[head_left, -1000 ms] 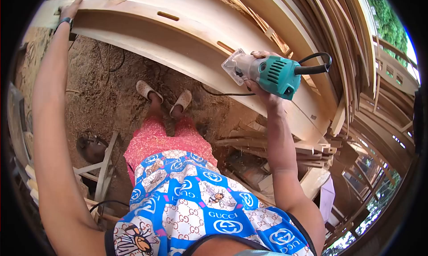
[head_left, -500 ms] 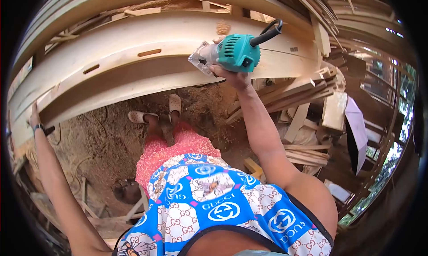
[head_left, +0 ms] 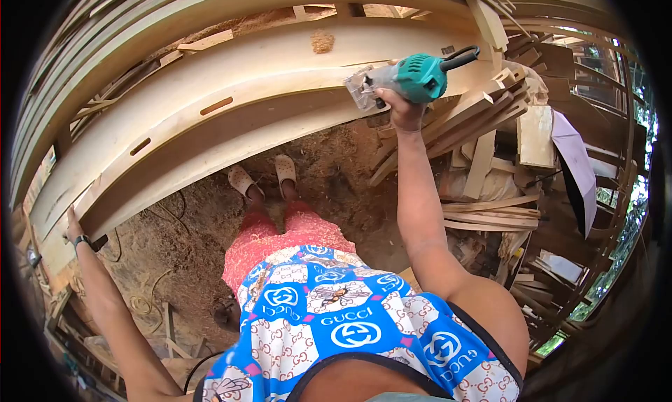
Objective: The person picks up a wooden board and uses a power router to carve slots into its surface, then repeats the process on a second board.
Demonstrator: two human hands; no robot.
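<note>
Right fingers: wrapped around the body of a teal router point(head_left: 420, 79), thumb on its near side; the other fingers are mostly hidden behind it.
Right hand point(head_left: 402, 112): at the router's near side, wrist below the tool, arm reaching far and almost straight from the near right.
Router: lying over on its side in the air, clear base point(head_left: 360, 90) facing left, black cord point(head_left: 462, 56) leaving its right end. The base is at the right part of a curved wooden piece; whether they touch, I cannot tell.
Left fingers: close together at the curved piece's left end; whether they grip or only press, I cannot tell.
Left hand point(head_left: 73, 228): far out to the left, arm extended, a dark band point(head_left: 82, 240) on the wrist.
Curved wooden piece point(head_left: 280, 81): running between the hands, two slots cut through it, along a wide pale board point(head_left: 245, 46).
Sawdust point(head_left: 322, 41): a small heap on the board's far part.
Shirt point(head_left: 329, 360): blue and white, "GUCCI" readable in capitals, with interlocking G logos and printed bees.
Shorts point(head_left: 290, 240): pinkish red, flecked with shavings.
</note>
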